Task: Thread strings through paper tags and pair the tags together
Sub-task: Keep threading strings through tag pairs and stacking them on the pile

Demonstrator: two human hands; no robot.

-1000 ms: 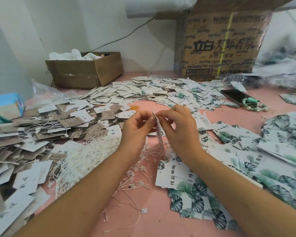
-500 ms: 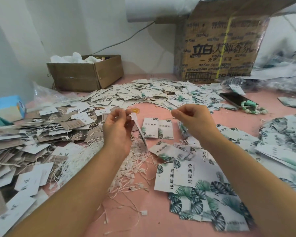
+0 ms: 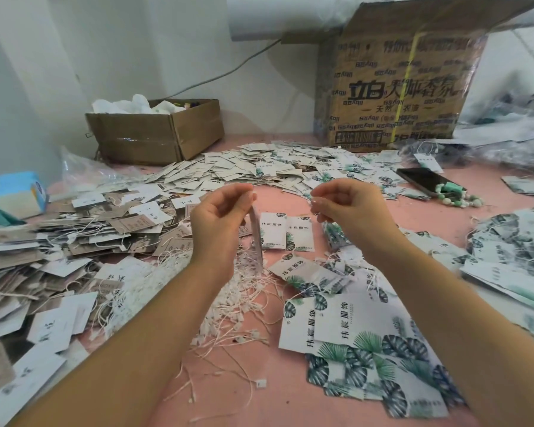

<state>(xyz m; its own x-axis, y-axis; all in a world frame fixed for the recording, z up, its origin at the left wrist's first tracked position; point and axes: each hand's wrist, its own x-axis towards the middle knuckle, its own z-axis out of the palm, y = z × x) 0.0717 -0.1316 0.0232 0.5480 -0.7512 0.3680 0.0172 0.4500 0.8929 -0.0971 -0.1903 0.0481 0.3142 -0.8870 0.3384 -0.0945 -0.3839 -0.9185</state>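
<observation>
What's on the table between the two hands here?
Head view: two leaf-print tags lie side by side on the pink table between the left hand and right hand; the left hand also pinches a hanging tag.

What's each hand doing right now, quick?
Left hand: pinching a paper tag by its top.
Right hand: pinched shut; what it holds cannot be told.

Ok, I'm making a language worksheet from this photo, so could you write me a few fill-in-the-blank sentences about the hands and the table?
The left hand pinches a tag that hangs ____ its fingers.
The phone lies to the ____ of the right hand.
The loose strings are piled on a ____ tabletop.
Missing words: below; right; pink.
</observation>
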